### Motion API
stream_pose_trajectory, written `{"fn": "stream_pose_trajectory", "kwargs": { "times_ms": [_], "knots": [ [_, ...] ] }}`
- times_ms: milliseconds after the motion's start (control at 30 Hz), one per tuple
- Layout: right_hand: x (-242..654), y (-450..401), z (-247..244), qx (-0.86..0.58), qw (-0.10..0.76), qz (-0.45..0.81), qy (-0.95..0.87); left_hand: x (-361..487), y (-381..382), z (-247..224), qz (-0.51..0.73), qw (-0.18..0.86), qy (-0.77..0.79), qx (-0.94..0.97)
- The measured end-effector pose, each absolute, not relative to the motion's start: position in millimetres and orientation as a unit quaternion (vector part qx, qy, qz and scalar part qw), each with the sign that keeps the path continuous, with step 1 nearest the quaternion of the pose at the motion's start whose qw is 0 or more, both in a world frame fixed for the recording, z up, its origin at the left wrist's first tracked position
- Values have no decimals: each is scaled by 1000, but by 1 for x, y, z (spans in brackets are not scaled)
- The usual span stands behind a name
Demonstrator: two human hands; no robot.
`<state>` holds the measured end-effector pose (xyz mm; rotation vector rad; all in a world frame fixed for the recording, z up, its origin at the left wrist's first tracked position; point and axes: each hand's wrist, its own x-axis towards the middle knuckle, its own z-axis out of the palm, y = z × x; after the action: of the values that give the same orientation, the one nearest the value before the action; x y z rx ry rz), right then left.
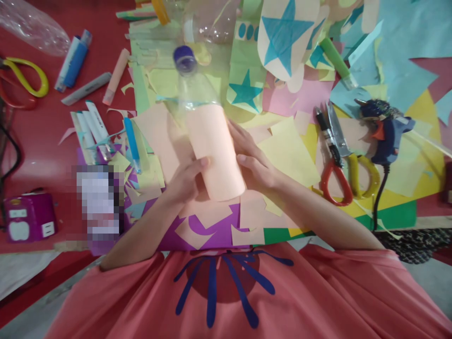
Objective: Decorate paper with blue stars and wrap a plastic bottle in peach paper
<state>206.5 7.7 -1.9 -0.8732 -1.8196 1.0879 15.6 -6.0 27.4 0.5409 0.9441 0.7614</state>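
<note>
Your left fingers (198, 165) and right fingers (244, 137) hold the bottle (198, 90). It looks light and squashy, so grip the paper (217, 153) gently.

Both my left hand (185, 181) and my right hand (259, 165) are bare, and so are the forearms behind them. Back from my grip, on my own side, I wear a loose shirt (148, 296) of coral pink, its cloth falling in soft folds. Its sleeves (370, 263) are short and wide, one to each side of my grip. Straight back from my grip, the front carries a dark blue print (212, 294): long strokes with rounded ends, fanning out from a point at the edge nearest my hands, over a rounded patch (222, 285) of deeper red.
</note>
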Motion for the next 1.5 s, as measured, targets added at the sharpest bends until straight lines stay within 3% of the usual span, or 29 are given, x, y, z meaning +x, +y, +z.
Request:
{"fn": "stream_pose_trajectory", "kwargs": {
  "times_ms": [200,533,833,1067,1500],
  "knots": [
    [205,3,-7,-401,415,400,-712,13,-12,23,281,837,391,259],
    [207,4,-2,-357,396,372,-760,17,-2,37,320,830,386,245],
    [204,3,1,-413,374,369,-743,11,-10,19,300,801,418,307],
    [204,1,-3,-268,382,405,-786,14,2,27,403,739,465,274],
    [197,-12,-6,-268,391,358,-804,0,21,44,543,670,449,233]
  ]
}}
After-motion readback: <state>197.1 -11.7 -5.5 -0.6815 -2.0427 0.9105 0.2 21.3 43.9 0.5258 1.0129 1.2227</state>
